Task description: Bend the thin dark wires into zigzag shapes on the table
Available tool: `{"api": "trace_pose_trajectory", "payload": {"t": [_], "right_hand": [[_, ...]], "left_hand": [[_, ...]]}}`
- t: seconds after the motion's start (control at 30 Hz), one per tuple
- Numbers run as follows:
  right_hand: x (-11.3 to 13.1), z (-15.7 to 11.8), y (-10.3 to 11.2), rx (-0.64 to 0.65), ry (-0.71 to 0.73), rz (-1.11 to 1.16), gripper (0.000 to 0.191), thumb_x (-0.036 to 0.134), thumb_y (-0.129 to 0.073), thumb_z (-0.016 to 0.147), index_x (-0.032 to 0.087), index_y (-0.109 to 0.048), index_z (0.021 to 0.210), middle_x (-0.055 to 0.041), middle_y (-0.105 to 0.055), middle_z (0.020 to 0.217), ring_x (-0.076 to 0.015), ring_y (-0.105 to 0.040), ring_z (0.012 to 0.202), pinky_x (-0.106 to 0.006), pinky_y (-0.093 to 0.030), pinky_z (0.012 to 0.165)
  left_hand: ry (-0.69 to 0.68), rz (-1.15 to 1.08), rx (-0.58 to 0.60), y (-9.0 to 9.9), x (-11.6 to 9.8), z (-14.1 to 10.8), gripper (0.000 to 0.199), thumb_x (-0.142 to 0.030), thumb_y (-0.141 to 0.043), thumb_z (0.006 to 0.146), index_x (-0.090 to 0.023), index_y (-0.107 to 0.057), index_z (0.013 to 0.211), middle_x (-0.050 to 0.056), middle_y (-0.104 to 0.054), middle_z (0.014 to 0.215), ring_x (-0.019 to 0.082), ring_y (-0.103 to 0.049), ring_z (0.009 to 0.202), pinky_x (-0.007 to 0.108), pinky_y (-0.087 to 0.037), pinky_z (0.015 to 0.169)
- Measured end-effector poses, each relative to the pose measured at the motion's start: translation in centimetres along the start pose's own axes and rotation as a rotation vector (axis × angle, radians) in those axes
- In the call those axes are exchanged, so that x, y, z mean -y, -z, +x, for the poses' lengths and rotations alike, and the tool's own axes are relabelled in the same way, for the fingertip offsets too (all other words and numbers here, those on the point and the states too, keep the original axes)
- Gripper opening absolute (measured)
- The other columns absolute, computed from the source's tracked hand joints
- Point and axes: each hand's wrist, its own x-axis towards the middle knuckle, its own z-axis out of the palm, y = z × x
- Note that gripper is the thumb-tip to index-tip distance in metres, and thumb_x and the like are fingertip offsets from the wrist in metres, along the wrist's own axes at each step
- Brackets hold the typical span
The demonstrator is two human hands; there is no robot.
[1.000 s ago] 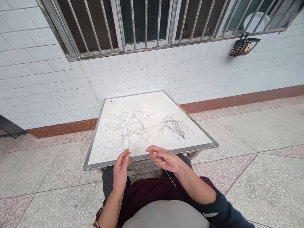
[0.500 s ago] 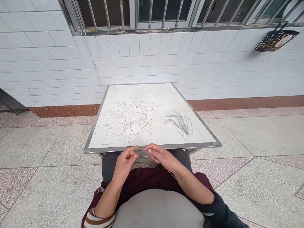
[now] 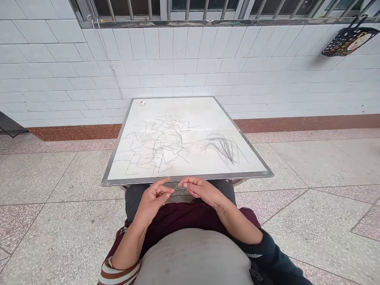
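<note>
Wire (image 3: 176, 187) spans left hand (image 3: 154, 198) and right hand (image 3: 199, 189).

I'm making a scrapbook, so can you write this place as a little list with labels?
left hand: pinches thin strand
right hand: pinches thin strand's other end
table: white top, grey rim
zigzag strands: spread out, left
bunched strands: overlapping, right
red-and-white thing: far left corner, too small to name
bag: hangs by window bars
</note>
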Motion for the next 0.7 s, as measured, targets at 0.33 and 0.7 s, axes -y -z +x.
{"api": "trace_pose_trajectory", "payload": {"t": [0.33, 0.7], "right_hand": [[0.2, -0.2, 0.8, 0.054, -0.025, 0.06, 0.03, 0.04, -0.06, 0.08, 0.014, -0.065, 0.094, 0.0089, -0.031, 0.051, -0.0051, -0.019, 0.045, -0.022, -0.011, 0.044], [0.2, -0.2, 1.3, 0.072, -0.023, 0.146, 0.029, 0.039, -0.063, 0.08, 0.013, -0.065, 0.091, 0.0094, -0.031, 0.051, -0.0041, -0.018, 0.045, -0.023, -0.01, 0.045]], "left_hand": [[0.008, 0.083, 0.055, 0.3, 0.2, 0.0, 0.048, -0.03, -0.064, 0.077, -0.018, -0.056, 0.122, 0.006, -0.068, 0.084, 0.016, -0.057, 0.074, 0.023, -0.043, 0.056], [-0.008, 0.15, 0.103, 0.9, -0.1, -0.6, 0.04, -0.029, -0.059, 0.081, -0.023, -0.057, 0.12, 0.001, -0.063, 0.08, 0.013, -0.053, 0.071, 0.025, -0.043, 0.065]]}}
